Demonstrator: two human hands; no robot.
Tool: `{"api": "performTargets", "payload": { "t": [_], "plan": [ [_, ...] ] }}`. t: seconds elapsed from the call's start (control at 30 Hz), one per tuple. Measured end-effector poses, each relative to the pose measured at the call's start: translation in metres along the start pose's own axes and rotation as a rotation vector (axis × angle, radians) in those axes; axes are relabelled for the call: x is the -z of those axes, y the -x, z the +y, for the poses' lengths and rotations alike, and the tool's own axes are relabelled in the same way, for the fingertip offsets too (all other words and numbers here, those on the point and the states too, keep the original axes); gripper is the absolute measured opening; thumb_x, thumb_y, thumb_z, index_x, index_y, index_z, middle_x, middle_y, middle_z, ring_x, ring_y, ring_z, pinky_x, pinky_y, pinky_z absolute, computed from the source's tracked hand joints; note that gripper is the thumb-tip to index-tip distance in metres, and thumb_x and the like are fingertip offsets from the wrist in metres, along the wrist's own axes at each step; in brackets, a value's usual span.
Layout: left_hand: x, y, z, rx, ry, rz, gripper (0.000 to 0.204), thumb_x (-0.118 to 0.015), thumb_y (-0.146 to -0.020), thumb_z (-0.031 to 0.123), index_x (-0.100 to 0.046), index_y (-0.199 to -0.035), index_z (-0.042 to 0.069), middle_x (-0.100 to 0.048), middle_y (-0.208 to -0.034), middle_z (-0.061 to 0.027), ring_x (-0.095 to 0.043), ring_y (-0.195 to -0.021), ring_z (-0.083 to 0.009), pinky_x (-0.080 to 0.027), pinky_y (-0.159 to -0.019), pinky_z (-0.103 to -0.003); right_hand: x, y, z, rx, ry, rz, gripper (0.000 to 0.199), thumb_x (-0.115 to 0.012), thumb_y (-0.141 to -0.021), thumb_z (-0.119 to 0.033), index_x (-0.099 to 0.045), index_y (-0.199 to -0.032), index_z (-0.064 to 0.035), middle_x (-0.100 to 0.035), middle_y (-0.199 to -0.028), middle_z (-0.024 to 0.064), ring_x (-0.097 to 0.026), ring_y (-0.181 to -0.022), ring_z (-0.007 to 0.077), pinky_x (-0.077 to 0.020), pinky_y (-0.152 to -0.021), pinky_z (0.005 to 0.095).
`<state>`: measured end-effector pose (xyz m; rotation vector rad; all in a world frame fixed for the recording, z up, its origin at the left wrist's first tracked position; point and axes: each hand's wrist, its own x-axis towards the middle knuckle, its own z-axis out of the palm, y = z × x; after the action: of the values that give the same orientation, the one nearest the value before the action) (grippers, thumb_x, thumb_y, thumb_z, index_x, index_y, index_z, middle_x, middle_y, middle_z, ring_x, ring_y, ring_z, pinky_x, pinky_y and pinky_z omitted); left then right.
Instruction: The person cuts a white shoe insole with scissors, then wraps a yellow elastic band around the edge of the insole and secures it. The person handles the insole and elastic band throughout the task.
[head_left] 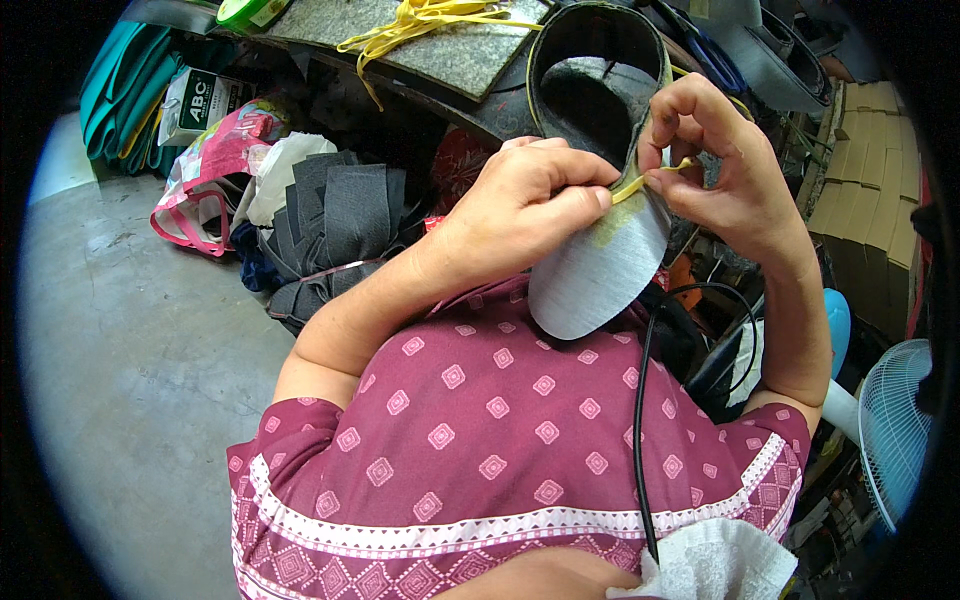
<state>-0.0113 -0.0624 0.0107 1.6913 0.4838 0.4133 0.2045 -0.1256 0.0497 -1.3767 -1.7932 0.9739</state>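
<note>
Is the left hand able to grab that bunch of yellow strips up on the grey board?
Probably yes, if it lets go first: the left hand is pinching one yellow strip by the dark shoe piece. Nothing seems to cover the bunch of yellow strips, mostly lying on the grey board.

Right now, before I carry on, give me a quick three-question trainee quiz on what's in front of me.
1. True or false: the left hand and right hand both touch the yellow strip.
2. Where in the picture is the fan?
A) Upper left
B) Lower left
C) Lower right
3. Fill in: the yellow bundle lies on a ____ board.

Key: 1. True. 2. C. 3. Grey.
</note>
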Motion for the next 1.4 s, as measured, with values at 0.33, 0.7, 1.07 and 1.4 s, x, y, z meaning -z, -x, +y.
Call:
{"api": "performTargets", "payload": {
  "t": [0.33, 0.7, 1.07, 1.4],
  "plan": [
    [0.001, 0.006, 0.004, 0.143, 0.094, 0.045, 0.018, -0.065, -0.092, 0.014, -0.066, -0.094, -0.003, -0.063, -0.096, -0.0046, -0.056, -0.087, -0.0068, -0.046, -0.075, -0.022, 0.005, -0.001, 0.004, -0.108, -0.34, -0.064, 0.026, -0.063, -0.094, -0.014, -0.043, -0.107, -0.0054, -0.06, -0.086, 0.005, -0.055, -0.065, 0.0034, -0.0409, -0.05, 0.016],
    [0.003, 0.016, -0.011, 0.094, 0.297, 0.084, 0.018, -0.063, -0.083, 0.015, -0.062, -0.083, -0.003, -0.068, -0.105, -0.0098, -0.057, -0.08, -0.0098, -0.049, -0.071, -0.028, -0.006, -0.008, -0.018, -0.038, -0.183, -0.135, 0.031, -0.066, -0.082, 0.006, -0.05, -0.107, -0.0025, -0.063, -0.083, 0.0026, -0.058, -0.072, 0.0049, -0.0461, -0.062, 0.0222],
    [0.006, 0.012, -0.011, 0.091, 0.407, 0.069, 0.016, -0.061, -0.084, 0.012, -0.062, -0.082, -0.003, -0.066, -0.105, -0.007, -0.054, -0.082, -0.0077, -0.045, -0.073, -0.024, -0.001, -0.008, -0.014, 0.02, -0.089, -0.068, 0.035, -0.072, -0.077, 0.005, -0.06, -0.108, -0.0026, -0.065, -0.092, 0.0044, -0.063, -0.082, 0.0107, -0.0497, -0.071, 0.0239],
    [0.004, 0.014, -0.011, 0.076, 0.319, 0.053, 0.021, -0.06, -0.085, 0.015, -0.066, -0.089, -0.005, -0.065, -0.11, -0.01, -0.056, -0.089, -0.0107, -0.044, -0.08, -0.025, 0.007, -0.01, -0.011, 0.118, 0.148, -0.021, 0.021, -0.07, -0.08, 0.002, -0.066, -0.101, -0.0018, -0.067, -0.093, 0.0047, -0.062, -0.08, 0.0113, -0.0471, -0.064, 0.0231]
  ]
}}
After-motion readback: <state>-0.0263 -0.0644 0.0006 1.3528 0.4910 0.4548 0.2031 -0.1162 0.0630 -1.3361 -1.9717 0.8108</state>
